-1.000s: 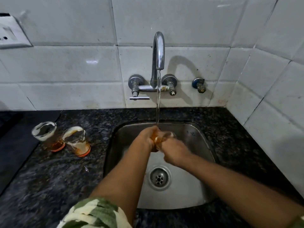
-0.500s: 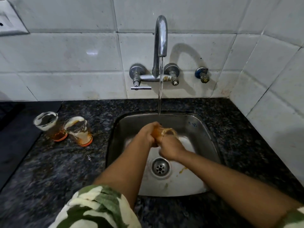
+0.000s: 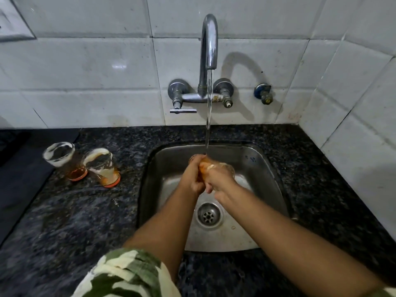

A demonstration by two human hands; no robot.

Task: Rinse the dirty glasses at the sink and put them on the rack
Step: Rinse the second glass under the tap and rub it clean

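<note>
Both hands are wrapped round one glass [image 3: 216, 168] held over the sink [image 3: 265, 189], right under the thin stream of water [image 3: 209, 116] that falls from the tap [image 3: 209, 39] and lands just above the clasp. The left hand [image 3: 192, 177] is closed on the orange base end of the glass, and the right hand [image 3: 218, 179] is closed over its side, with the clear rim end poking out just past the right knuckles, away from the person. The glass lies tilted, nearer on its side than upright; how far water reaches inside it cannot be told. The step in hand looks like rubbing and rinsing this first glass, so the task is early: two more dirty glasses [image 3: 61, 156] [image 3: 100, 166] stand well off to the left of the grip on the dark counter [image 3: 85, 221], touching or nearly so, each with brown dregs and foam marks. To do this step well, the mouth of the glass should be turned up into the stream so it fills and flushes, then tipped toward the drain [image 3: 208, 215], which sits below the clasp and nearer the person. One hand should keep a firm hold on the base while the other works round the wall and rim, since wet glass will be slippery and a drop onto steel could chip it. No rack is in view, so where the clean glass goes cannot be said
</note>
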